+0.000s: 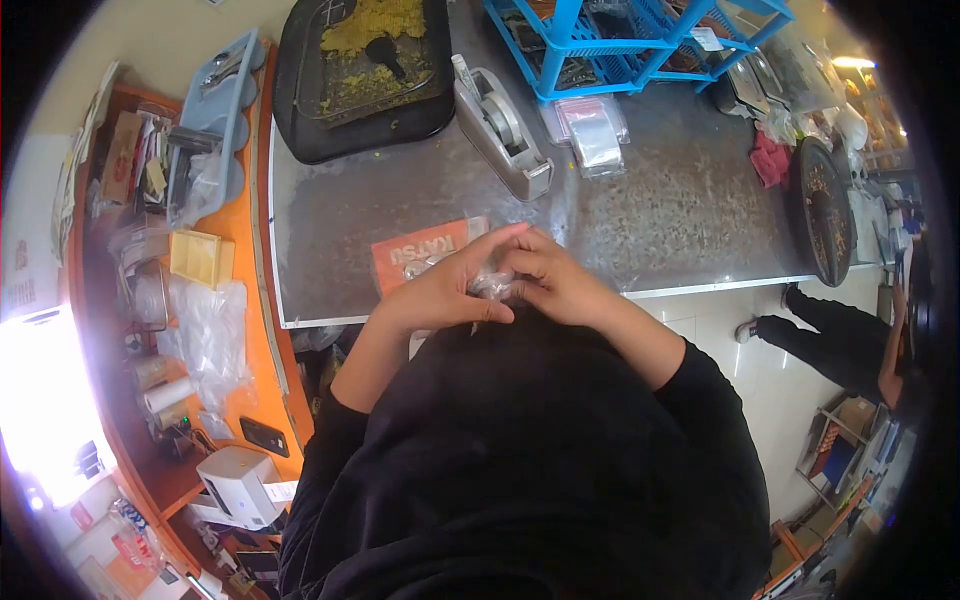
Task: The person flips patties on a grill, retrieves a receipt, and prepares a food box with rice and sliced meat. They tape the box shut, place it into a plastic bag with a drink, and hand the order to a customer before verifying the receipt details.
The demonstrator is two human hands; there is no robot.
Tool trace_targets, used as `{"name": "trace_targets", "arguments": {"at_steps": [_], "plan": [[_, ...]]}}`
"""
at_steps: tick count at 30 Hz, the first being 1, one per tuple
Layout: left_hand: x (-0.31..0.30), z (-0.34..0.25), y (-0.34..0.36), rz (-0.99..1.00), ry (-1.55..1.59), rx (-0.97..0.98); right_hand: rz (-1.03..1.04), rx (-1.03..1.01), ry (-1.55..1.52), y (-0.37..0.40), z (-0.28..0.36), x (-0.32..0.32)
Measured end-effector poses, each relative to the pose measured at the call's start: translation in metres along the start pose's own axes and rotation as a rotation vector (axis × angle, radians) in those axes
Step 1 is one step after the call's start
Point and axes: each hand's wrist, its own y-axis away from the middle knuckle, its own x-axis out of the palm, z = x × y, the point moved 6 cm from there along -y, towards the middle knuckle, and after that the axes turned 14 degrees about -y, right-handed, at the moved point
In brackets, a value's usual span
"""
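Observation:
A crumpled piece of clear plastic (492, 286) is pinched between my hands, close in front of my dark top at the table's near edge. My left hand (445, 288) closes on it from the left, thumb below and fingers above. From the right, my right hand (562, 284) grips the same plastic with bent fingers. What the plastic contains, if anything, cannot be made out. Just beyond my left hand lies an orange packet (425, 246) printed "KATSU", partly covered by that hand.
Farther back on the metal table (365, 205) are a tape dispenser (503, 132), small clear bags (595, 135), a black tray (300, 110) with yellow-green residue and a blue rack (640, 45). A round dark tray (824, 212) stands at right. Another person's legs (830, 325) show beyond it.

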Motion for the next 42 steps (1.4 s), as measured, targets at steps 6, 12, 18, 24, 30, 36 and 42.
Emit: {"name": "trace_targets", "arguments": {"at_steps": [6,12,18,24,30,36,42], "plan": [[0.000,-0.015,0.000,-0.030,-0.158,0.100,0.062,0.206,-0.131,0.004,-0.013,0.012],[0.004,-0.004,0.009,0.042,-0.056,-0.101,0.163,0.147,0.039,-0.004,-0.013,0.008],[-0.008,0.004,0.024,-0.238,-0.122,-0.275,0.162,-0.118,-0.058,-0.011,-0.001,0.003],[-0.015,0.005,0.038,-0.602,-0.312,-0.280,0.062,0.511,-1.053,0.006,-0.040,0.027],[-0.009,0.018,0.036,-0.681,0.546,-0.431,-0.016,-0.225,0.287,-0.022,0.030,0.006],[-0.008,0.028,0.038,-0.595,0.491,-0.452,-0.080,-0.138,0.389,-0.027,0.016,0.009],[-0.006,0.009,0.038,-0.579,-0.169,-0.109,0.035,0.750,-0.976,-0.021,-0.021,0.019]]}}
